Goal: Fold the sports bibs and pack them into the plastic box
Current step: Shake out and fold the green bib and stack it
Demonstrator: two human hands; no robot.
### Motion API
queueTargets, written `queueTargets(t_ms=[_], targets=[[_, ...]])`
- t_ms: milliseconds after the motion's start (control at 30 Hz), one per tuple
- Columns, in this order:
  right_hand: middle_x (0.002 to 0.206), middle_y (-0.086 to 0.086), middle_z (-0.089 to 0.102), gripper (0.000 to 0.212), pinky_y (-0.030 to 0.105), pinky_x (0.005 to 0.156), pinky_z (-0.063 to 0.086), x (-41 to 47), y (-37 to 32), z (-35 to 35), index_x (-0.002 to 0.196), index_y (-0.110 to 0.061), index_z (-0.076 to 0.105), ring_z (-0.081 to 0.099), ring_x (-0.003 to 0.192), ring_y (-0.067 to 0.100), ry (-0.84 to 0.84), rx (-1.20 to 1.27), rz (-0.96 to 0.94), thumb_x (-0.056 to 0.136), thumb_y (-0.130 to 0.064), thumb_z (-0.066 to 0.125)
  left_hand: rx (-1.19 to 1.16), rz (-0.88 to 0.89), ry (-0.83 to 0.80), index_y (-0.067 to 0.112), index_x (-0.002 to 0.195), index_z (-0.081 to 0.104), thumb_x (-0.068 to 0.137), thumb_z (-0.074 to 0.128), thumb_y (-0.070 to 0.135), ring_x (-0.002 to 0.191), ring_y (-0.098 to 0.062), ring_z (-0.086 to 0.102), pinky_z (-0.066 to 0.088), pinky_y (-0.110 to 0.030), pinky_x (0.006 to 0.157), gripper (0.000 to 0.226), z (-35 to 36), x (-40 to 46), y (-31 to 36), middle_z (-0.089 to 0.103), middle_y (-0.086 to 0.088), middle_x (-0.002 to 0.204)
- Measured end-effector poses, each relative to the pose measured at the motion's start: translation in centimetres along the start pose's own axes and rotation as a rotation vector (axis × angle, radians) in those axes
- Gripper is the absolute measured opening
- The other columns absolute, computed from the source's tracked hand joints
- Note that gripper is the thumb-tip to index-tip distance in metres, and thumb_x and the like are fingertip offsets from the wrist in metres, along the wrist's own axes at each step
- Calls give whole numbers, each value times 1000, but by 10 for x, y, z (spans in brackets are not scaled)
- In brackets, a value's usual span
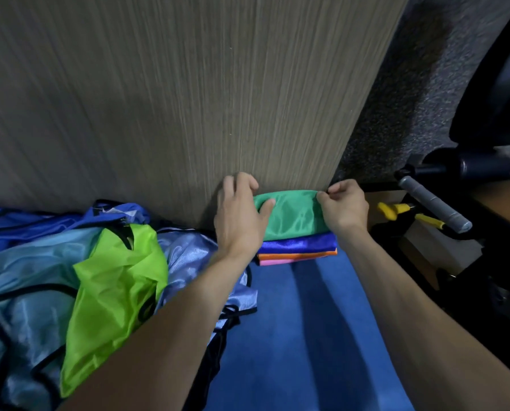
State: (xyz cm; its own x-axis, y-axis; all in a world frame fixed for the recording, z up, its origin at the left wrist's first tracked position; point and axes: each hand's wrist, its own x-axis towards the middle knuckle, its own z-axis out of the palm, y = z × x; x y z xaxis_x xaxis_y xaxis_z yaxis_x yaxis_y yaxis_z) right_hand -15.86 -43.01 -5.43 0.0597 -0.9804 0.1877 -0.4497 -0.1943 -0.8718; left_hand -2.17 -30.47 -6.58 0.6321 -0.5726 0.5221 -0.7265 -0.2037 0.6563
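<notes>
Two hands meet over a small stack of folded bibs (297,246) near the middle of the head view. The top layer is a green bib (292,213); under it lie a dark blue, an orange and a pink layer, their near edges showing one below the other. The left hand (241,216) lies over the left end of the green bib, thumb on its top face and fingers curled round its far edge. The right hand (344,204) pinches the bib's right far corner between thumb and forefinger, the other fingers curled in.

The stack rests on a blue cloth (304,330) that covers the near part of the bench (158,99), whose bare wood-grain top stretches away beyond the hands. To the left lies a loose heap of unfolded bibs (34,280) in light blue and royal blue with black trim, and a lime green bib (117,289) is draped over it.

At the right, off the bench, grey carpet (396,108) shows, with a black chair (496,93), a grey cylindrical handle (434,209) and yellow-handled tools (396,209). No plastic box can be made out.
</notes>
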Motion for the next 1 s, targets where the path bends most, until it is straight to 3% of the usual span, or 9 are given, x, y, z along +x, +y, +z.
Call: queueTargets(t_ms=[67, 133, 267, 367, 467, 633, 800, 900, 1000], targets=[[93, 1, 69, 10, 22, 77, 41, -1, 1, 3, 94, -15, 62, 60, 88, 16, 23, -21, -36, 89, -18, 70, 197, 238, 65, 24, 108, 61, 87, 73, 30, 108, -25, 50, 45, -40, 88, 25, -2, -8, 3, 52, 2, 118], [90, 2, 69, 7, 29, 82, 48, -1, 0, 5, 92, -14, 63, 63, 87, 18, 39, -39, -64, 88, -15, 69, 271, 478, -7, 23, 114, 68, 94, 62, 32, 112, -24, 51, 43, -39, 92, 23, 3, -11, 3, 58, 4, 119], [103, 6, 63, 8, 43, 82, 51, -6, -4, 4, 90, -19, 61, 61, 92, 28, 43, -232, -213, 88, -11, 62, 381, 547, -216, 19, 128, 67, 103, 37, 40, 122, -24, 53, 39, -41, 108, 44, 15, -10, -15, 63, 3, 131], [105, 9, 57, 19, 46, 73, 47, -12, 2, 3, 95, -18, 68, 55, 92, 36, 56, -518, -683, 86, -8, 55, 405, 596, -250, 17, 131, 66, 105, 36, 39, 125, -24, 53, 36, -43, 114, 46, 17, -9, -24, 64, 2, 134], [115, 3, 62, 32, 46, 85, 45, -20, 18, 4, 115, -19, 69, 57, 105, 32, -141, -718, -1012, 98, -30, 44, 416, 625, -276, 16, 127, 67, 105, 32, 39, 123, -22, 52, 32, -40, 115, 47, 19, -8, -23, 66, 3, 129], [141, -1, 50, 56, 47, 111, 41, -22, 46, 1, 143, -17, 52, 40, 137, 23, -327, -628, -846, 107, -46, 21, 183, 497, -409, 20, 147, 52, 106, 21, 46, 137, -15, 39, 27, -32, 118, 58, 22, -13, -39, 51, 7, 149], [141, 7, 51, 54, 41, 120, 29, -25, 55, 10, 141, -8, 55, 38, 138, 25, -331, -411, -785, 108, -37, 24, -94, 287, -440, 20, 152, 46, 109, 25, 41, 138, -9, 34, 26, -28, 118, 52, 25, -20, -54, 46, 9, 150], [143, 6, 49, 54, 35, 123, 23, -24, 58, 10, 143, -9, 54, 36, 141, 23, -361, -340, -735, 108, -39, 26, 97, 324, -446, 21, 151, 46, 103, 14, 49, 137, -14, 36, 29, -33, 115, 64, 20, -17, -45, 47, 8, 149], [148, 4, 46, 63, 45, 122, 26, -17, 58, 4, 148, -13, 50, 33, 144, 22, -425, -386, -733, 106, -52, 25, 403, 509, -385, 21, 149, 48, 101, 17, 57, 140, -24, 34, 23, -44, 116, 68, 10, -17, -31, 45, 6, 152]])
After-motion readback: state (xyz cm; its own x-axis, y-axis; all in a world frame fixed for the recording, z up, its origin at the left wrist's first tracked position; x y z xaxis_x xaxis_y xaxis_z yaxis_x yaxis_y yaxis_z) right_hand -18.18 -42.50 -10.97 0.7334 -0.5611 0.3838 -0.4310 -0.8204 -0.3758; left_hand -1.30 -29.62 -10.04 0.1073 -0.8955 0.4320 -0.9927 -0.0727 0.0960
